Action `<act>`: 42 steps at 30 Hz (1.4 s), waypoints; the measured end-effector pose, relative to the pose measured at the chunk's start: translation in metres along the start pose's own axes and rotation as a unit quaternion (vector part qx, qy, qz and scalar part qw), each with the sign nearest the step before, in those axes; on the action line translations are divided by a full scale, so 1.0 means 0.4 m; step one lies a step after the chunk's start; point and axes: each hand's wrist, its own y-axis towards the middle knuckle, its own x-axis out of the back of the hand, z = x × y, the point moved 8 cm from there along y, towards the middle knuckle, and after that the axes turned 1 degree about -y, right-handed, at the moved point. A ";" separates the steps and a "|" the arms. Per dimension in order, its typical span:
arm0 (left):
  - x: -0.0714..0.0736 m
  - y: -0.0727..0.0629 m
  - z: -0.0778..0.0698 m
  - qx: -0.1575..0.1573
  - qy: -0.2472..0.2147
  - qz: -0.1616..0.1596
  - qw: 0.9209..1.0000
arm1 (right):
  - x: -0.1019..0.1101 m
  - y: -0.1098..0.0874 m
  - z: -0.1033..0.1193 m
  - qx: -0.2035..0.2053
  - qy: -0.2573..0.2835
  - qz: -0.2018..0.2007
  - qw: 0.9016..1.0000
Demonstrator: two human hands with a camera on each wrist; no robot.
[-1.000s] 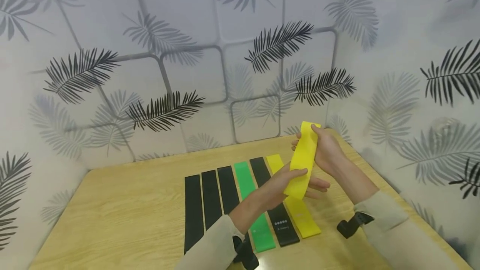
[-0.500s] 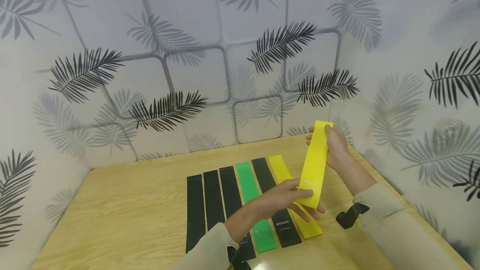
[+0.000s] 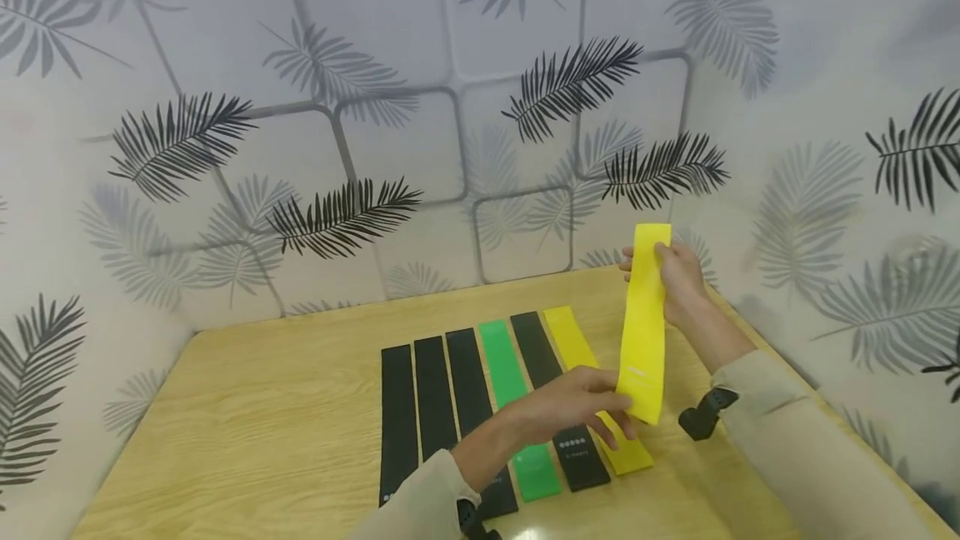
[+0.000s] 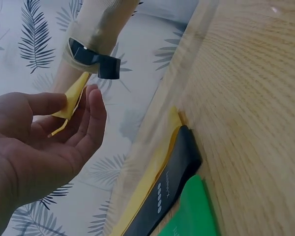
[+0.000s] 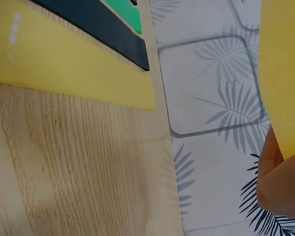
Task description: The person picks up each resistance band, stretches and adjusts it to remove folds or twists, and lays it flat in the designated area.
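A yellow resistance band [image 3: 643, 323] is held up over the right side of the table, nearly upright, with small pale print near its lower end. My right hand [image 3: 681, 277] pinches its upper part, thumb on the near face and fingers behind. At the lower end, my left hand [image 3: 570, 402] pinches the band between thumb and fingers. The left wrist view shows the folded end of the band [image 4: 71, 101] at the left thumb. In the right wrist view, only part of the right hand [image 5: 282, 184] shows below the band.
On the wooden table [image 3: 277, 407] flat bands lie side by side: several black ones [image 3: 399, 415], a green one [image 3: 504, 361] and, rightmost, another yellow one [image 3: 572, 336]. My left forearm passes over some. A leaf-patterned wall [image 3: 405, 148] stands behind the table.
Both hands have shifted right with the yellow band. The band has gone from slanted to nearly upright, and print now shows near its lower end. The bands on the table stay in place.
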 end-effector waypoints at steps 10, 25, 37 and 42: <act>-0.017 0.012 0.050 0.022 -0.038 -0.076 0.996 | 0.017 0.047 -0.050 -0.057 -0.134 -0.042 0.989; -0.080 0.034 0.134 0.093 -0.050 -0.120 0.987 | 0.021 0.085 -0.117 -0.048 -0.199 -0.030 0.978; -0.122 0.043 0.153 0.118 -0.065 -0.109 0.985 | 0.013 0.096 -0.169 -0.061 -0.243 -0.027 0.968; -0.130 0.046 0.164 0.134 -0.054 -0.111 0.983 | 0.004 0.100 -0.187 -0.064 -0.270 -0.010 0.961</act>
